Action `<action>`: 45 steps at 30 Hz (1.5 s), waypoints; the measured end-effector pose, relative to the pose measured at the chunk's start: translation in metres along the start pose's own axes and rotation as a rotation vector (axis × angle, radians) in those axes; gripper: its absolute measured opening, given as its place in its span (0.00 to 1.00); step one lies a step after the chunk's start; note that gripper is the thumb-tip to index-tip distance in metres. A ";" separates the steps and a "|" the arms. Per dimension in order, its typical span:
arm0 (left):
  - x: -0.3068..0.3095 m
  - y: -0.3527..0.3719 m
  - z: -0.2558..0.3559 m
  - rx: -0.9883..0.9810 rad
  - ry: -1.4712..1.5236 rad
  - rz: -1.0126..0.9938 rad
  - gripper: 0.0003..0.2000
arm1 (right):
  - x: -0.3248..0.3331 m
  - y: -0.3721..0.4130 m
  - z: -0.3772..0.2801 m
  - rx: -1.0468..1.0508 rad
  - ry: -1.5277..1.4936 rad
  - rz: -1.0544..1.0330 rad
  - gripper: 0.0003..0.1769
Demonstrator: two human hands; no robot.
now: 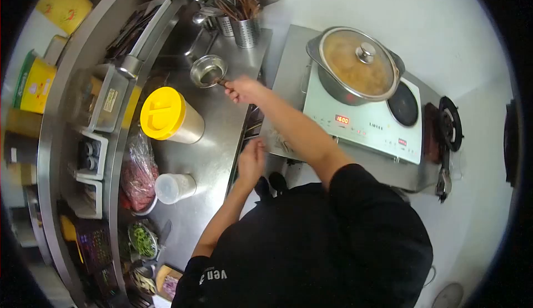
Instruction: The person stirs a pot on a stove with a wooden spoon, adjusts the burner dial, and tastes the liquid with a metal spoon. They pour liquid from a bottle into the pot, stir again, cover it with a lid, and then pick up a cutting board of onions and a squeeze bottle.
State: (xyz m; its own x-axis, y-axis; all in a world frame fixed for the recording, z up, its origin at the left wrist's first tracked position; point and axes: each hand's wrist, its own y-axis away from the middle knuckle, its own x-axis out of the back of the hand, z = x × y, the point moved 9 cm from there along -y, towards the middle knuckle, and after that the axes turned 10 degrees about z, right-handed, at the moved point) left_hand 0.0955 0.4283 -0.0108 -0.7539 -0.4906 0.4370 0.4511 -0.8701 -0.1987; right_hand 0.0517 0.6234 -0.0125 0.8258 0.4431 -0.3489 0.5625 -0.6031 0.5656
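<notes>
My right hand (242, 89) is closed around the brown handle of a utensil (221, 81). Its dark head dips into a small round metal bowl (201, 66) on the steel counter; blur hides its exact kind. Closer to my body, my left hand (252, 161) hangs near the counter's front edge with its fingers curled in, and I see nothing in it. A tub with a yellow lid (162, 113) stands on the counter left of both hands. Below it sits a smaller white-lidded container (175, 188).
On the right, a lidded pot (358, 66) of brownish liquid sits on a white induction cooker (355, 124) reading 1600. A perforated holder (245, 33) with utensils stands at the back. Bagged red meat (139, 177) and chopped greens (143, 240) line the left side under shelving (100, 99).
</notes>
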 end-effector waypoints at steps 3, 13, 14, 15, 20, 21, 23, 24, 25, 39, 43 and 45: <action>-0.047 -0.004 0.019 -0.276 -0.141 -0.157 0.24 | 0.009 0.088 -0.031 0.192 -0.106 -0.113 0.09; -0.140 -0.021 -0.014 -0.530 -0.402 -0.463 0.35 | 0.124 0.304 -0.158 0.774 0.851 0.739 0.14; -0.142 -0.015 -0.016 -0.557 -0.336 -0.432 0.31 | 0.155 0.312 -0.178 1.040 1.022 0.924 0.14; -0.144 -0.011 -0.013 -0.584 -0.271 -0.398 0.27 | 0.193 0.308 -0.194 1.005 1.125 1.064 0.14; -0.138 -0.007 0.002 -0.533 -0.334 -0.378 0.23 | 0.308 0.280 -0.221 0.866 1.314 1.265 0.19; -0.138 -0.010 -0.002 -0.528 -0.330 -0.356 0.23 | 0.315 0.272 -0.223 0.830 1.386 1.236 0.20; -0.133 -0.008 -0.002 -0.591 -0.288 -0.256 0.24 | 0.327 0.266 -0.229 0.803 1.462 1.203 0.21; -0.134 -0.006 0.001 -0.589 -0.289 -0.252 0.24 | 0.329 0.255 -0.222 0.685 1.487 1.133 0.23; -0.134 -0.003 0.001 -0.573 -0.351 -0.232 0.25 | 0.334 0.246 -0.213 0.560 1.500 1.067 0.25; -0.148 -0.001 -0.005 -0.338 -0.692 -0.282 0.28 | 0.350 0.281 -0.254 0.580 1.497 0.913 0.30; -0.146 -0.003 -0.005 -0.303 -0.690 -0.266 0.28 | 0.374 0.355 -0.283 0.651 1.489 1.016 0.34; -0.144 -0.002 -0.003 -0.331 -0.665 -0.238 0.26 | 0.388 0.402 -0.283 0.636 1.430 1.072 0.35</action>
State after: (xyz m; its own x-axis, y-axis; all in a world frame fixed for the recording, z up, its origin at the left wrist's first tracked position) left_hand 0.2014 0.5005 -0.0756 -0.3201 -0.2483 0.9143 0.0677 -0.9686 -0.2393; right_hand 0.5869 0.7403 0.2908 0.3281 -0.2932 0.8980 0.1106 -0.9321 -0.3448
